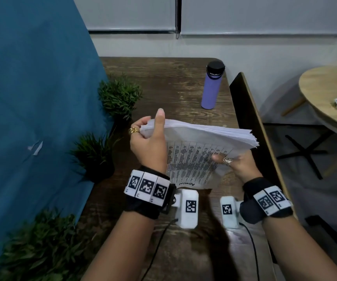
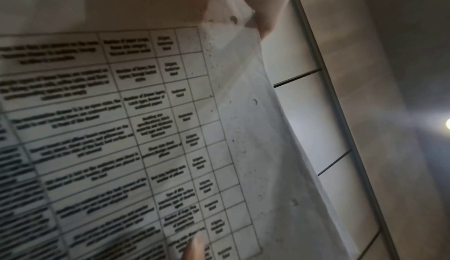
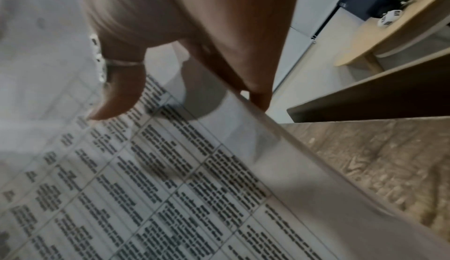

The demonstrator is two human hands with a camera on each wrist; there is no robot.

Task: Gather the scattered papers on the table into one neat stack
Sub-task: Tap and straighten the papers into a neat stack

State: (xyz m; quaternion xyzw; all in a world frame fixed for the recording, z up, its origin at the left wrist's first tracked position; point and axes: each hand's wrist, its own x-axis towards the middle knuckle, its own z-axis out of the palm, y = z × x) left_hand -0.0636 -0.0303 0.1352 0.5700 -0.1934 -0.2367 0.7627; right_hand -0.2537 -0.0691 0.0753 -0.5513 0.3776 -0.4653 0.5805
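Note:
A thick stack of white papers stands tilted on its lower edge over the wooden table, its printed table side facing me. My left hand grips the stack's upper left corner, thumb up along the near face. My right hand holds the right side, thumb pressed on the printed sheet. The left wrist view shows the printed sheet close up. In the right wrist view my thumb lies on the same sheet, fingers behind the stack.
A purple bottle with a black cap stands at the table's far right. Potted green plants line the left edge beside a blue panel. A dark chair back and a round wooden table are to the right.

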